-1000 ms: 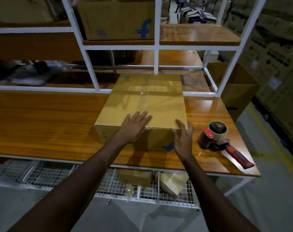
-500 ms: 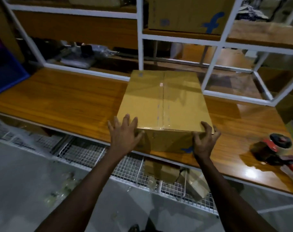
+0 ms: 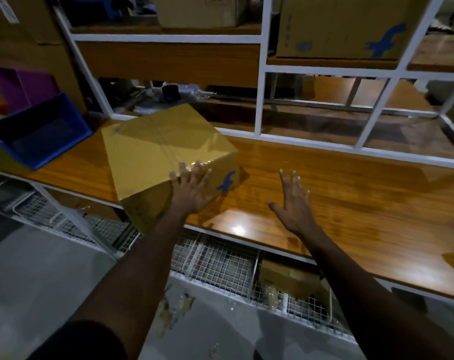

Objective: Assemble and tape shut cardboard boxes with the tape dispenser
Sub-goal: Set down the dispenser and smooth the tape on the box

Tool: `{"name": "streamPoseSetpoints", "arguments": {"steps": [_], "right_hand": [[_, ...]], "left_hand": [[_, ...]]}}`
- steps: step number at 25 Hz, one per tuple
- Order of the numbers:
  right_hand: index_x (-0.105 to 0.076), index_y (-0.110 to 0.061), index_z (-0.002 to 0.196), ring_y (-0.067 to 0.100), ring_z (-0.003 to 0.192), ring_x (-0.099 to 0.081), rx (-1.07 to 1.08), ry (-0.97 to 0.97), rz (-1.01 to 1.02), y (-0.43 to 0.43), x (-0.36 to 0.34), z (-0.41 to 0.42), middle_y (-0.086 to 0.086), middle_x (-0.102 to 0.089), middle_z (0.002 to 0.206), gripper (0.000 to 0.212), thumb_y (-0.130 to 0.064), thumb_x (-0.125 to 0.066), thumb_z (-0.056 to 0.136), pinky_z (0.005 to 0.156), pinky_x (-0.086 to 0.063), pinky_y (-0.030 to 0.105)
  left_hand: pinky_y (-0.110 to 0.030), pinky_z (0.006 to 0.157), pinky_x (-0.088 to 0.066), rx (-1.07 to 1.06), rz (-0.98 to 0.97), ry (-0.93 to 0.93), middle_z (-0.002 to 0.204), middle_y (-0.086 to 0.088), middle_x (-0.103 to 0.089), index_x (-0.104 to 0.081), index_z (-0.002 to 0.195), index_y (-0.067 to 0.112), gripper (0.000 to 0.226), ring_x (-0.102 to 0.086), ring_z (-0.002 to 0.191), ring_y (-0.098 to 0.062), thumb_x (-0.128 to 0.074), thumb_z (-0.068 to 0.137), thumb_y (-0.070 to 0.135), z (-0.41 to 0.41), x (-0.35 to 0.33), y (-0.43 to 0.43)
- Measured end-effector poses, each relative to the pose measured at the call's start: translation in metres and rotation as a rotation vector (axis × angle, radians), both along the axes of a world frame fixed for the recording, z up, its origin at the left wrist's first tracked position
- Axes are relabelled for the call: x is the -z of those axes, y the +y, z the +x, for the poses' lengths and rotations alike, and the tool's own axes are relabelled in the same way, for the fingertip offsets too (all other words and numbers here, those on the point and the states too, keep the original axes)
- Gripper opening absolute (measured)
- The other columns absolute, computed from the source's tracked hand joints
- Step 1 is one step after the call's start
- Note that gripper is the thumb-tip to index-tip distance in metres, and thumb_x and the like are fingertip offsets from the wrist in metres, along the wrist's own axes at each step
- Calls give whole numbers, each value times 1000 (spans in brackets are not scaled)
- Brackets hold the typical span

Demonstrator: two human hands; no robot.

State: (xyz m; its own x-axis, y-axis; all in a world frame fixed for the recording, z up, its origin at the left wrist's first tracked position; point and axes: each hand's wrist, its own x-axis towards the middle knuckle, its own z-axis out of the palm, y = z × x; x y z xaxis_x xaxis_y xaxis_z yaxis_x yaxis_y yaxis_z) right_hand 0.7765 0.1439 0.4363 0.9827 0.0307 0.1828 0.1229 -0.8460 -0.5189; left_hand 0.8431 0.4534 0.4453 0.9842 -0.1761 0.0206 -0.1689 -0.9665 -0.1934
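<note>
A closed cardboard box [image 3: 158,149] with clear tape along its top seam and a blue logo on its side sits turned at an angle on the left part of the wooden table [image 3: 350,198], its near corner hanging over the front edge. My left hand [image 3: 194,188] presses flat against the box's near right side, fingers straight. To the right of the box my right hand [image 3: 293,203] hovers over the tabletop, fingers spread, touching nothing. The tape dispenser is out of view.
A blue plastic bin [image 3: 39,131] sits at the table's left end, close to the box. A white metal frame [image 3: 262,74] with shelves rises behind the table, carrying another cardboard box [image 3: 345,27]. Wire mesh baskets [image 3: 220,263] hang below the table.
The box has slid left along the table and turned at an angle. My right hand has let go of it and now hovers open. The dispenser has left the view as my head turned left.
</note>
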Motion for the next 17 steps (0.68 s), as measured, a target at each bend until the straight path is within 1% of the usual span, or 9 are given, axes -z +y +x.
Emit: {"name": "streamPoseSetpoints", "arguments": {"steps": [1, 3, 4, 6, 9, 11, 12, 14, 17], "right_hand": [[12, -47, 149, 30, 150, 8, 19, -2, -9, -2, 0, -3, 8, 12, 163, 86, -66, -42, 86, 116, -1, 63], [11, -45, 150, 30, 150, 7, 45, -13, -33, -6, 1, -11, 8, 11, 163, 85, -66, -40, 85, 116, -1, 63], [10, -45, 151, 30, 150, 6, 62, -14, -42, -10, 1, -16, 8, 10, 164, 85, -66, -40, 85, 116, -1, 62], [9, -44, 151, 30, 150, 5, 93, -7, -53, -22, -1, -26, 8, 9, 164, 85, -65, -40, 84, 116, -1, 62], [9, -44, 151, 29, 150, 4, 182, -37, -51, -50, -12, -51, 8, 6, 164, 85, -64, -41, 84, 116, -3, 64], [9, -46, 150, 27, 151, 4, 294, -81, 3, -76, -21, -82, 6, 6, 164, 84, -62, -42, 85, 115, -2, 62], [9, -47, 150, 26, 151, 3, 368, -111, 34, -90, -23, -103, 5, 6, 164, 83, -62, -41, 86, 114, -1, 61], [4, -44, 151, 25, 151, 0, 545, -183, 76, -122, -21, -160, 5, 1, 165, 81, -65, -37, 85, 115, -3, 59], [-9, -38, 154, 25, 150, -9, 827, -228, 147, -171, -1, -269, 6, -11, 164, 81, -67, -36, 83, 113, -12, 60]], "left_hand": [[-72, 109, 8, -45, -23, 28, 160, -7, 24, 12, 152, 37, 90, 23, 141, -48, -6, 79, 85, 11, -5, 12], [-73, 108, 8, -121, -80, 26, 160, -10, 24, 13, 152, 35, 87, 23, 142, -46, -19, 84, 81, 22, -9, 19], [-73, 109, 6, -123, -112, 22, 161, -11, 21, 11, 153, 33, 87, 21, 143, -45, -21, 87, 78, 21, -8, 12], [-71, 110, 3, -44, -157, 35, 162, -12, 16, 10, 155, 30, 87, 16, 145, -43, -19, 88, 77, 14, -6, -18], [-68, 113, 3, 155, -245, 46, 162, -11, 14, 9, 155, 30, 89, 13, 146, -42, -3, 81, 78, -12, -10, -91], [-66, 114, 1, 318, -284, 10, 162, -10, 14, 10, 155, 29, 91, 11, 147, -41, 8, 78, 79, -38, -16, -146], [-65, 114, 2, 409, -306, -5, 162, -9, 14, 11, 155, 29, 91, 11, 147, -40, 9, 78, 80, -53, -18, -176], [-63, 113, 3, 601, -327, 10, 162, -7, 16, 13, 154, 30, 87, 14, 147, -38, 0, 82, 78, -91, -19, -243], [-64, 113, 1, 892, -332, 89, 163, -5, 16, 13, 154, 32, 82, 13, 148, -37, -15, 87, 71, -172, -10, -340]]}}
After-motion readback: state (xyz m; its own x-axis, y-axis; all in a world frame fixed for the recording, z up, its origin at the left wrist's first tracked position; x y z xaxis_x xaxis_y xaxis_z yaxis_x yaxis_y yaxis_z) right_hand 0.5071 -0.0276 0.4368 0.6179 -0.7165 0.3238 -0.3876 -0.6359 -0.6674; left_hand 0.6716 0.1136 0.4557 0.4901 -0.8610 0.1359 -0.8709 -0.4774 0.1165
